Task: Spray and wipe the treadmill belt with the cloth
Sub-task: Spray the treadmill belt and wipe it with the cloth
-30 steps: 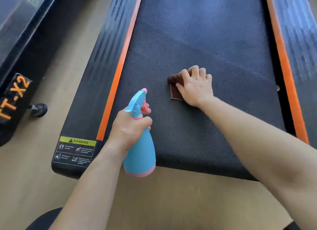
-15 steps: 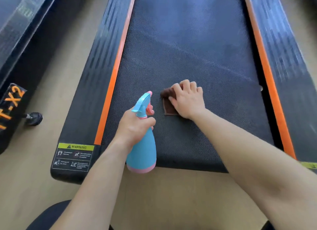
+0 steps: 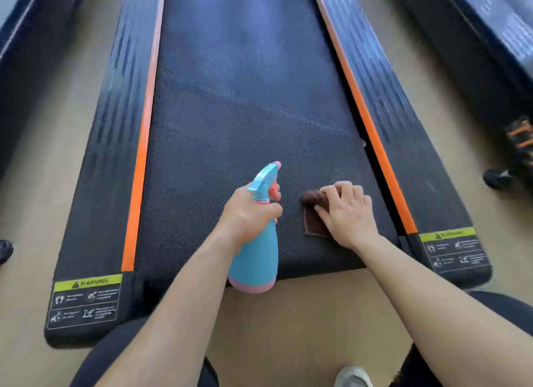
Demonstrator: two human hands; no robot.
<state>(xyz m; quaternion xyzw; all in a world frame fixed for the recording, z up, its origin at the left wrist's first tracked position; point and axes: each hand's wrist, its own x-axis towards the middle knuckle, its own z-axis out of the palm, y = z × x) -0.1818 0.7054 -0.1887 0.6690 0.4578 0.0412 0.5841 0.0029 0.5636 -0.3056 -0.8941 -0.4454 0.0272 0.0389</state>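
Head view is looking down along the treadmill belt (image 3: pixel 245 112), whose near end is lying just ahead of the person's knees. The left hand (image 3: pixel 248 213) is gripping the neck of a blue spray bottle (image 3: pixel 255 259) with a pink base, fingers wrapping round it just under the trigger head. The bottle is hanging upright over the middle of the belt's near edge, its nozzle pointing away up the belt; whether its base is touching the belt cannot be told.

The right hand (image 3: pixel 346 213) is pressing down on a brown cloth (image 3: pixel 313 216), its fingers bending over the cloth's bunched far end and its thumb lying along the top. The cloth is sitting on the belt near its near right corner, just beside the bottle and apart from the right orange strip (image 3: pixel 372 144). A matching orange strip (image 3: pixel 141 161) is running along the belt's left edge. A yellow-headed warning label (image 3: pixel 86 300) is showing on the near left corner of the deck, and another warning label (image 3: pixel 452 251) on the near right corner. Tan floor (image 3: pixel 302 329) is showing between the forearms.
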